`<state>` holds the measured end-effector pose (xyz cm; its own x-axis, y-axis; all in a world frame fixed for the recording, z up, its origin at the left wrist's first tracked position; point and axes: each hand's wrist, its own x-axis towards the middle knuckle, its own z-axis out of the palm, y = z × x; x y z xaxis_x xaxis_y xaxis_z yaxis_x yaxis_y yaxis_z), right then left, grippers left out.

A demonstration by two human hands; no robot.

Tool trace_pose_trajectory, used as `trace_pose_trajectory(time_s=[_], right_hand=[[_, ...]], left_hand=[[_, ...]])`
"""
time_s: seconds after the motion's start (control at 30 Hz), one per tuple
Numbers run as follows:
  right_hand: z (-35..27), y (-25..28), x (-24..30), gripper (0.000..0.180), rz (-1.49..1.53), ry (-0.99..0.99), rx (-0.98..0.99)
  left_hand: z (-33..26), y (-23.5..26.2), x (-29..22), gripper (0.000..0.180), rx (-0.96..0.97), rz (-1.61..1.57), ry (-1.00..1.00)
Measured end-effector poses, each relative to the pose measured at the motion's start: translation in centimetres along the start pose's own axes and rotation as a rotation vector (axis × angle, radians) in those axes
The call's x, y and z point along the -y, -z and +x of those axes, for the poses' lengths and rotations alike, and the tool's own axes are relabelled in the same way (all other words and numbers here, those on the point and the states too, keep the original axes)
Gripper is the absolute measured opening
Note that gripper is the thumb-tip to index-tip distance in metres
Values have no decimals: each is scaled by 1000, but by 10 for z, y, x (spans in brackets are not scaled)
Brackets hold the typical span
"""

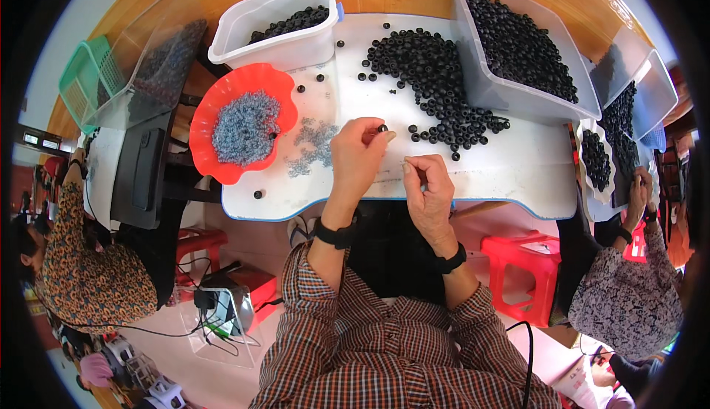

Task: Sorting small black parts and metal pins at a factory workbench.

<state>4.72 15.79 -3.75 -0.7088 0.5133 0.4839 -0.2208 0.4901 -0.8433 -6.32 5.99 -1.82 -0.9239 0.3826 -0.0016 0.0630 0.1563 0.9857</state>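
My left hand (356,156) is over the white table's front part, pinching a small round black piece (382,128) between thumb and fingertips. Just to its right, my right hand (429,186) has thumb and index finger drawn together near the table's front edge. Whatever those fingers hold, if anything, is too small to make out. A loose patch of small bluish-clear pieces (316,141) lies beside my left hand. Beyond both hands spreads a pile of round black pieces (425,65) with holes in them.
A red scalloped bowl (201,139) of bluish-clear pieces stands at the left. Behind are a white tub (270,58) and a larger translucent bin (518,109), both holding black pieces. A red stool (521,261) is below right. Other people sit at both sides.
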Motion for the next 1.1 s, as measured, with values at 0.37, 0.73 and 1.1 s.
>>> trace_pose_trajectory(time_s=[0.37,0.73,1.1], right_hand=[[-2,4,2,10,33,-19,13],[-3,14,25,11,318,-227,62],[-2,6,34,12,319,-133,104]], left_hand=[[-54,8,5,25,193,-1022,129],[-65,8,14,25,204,-1133,186],[-70,4,13,22,172,-1187,236]])
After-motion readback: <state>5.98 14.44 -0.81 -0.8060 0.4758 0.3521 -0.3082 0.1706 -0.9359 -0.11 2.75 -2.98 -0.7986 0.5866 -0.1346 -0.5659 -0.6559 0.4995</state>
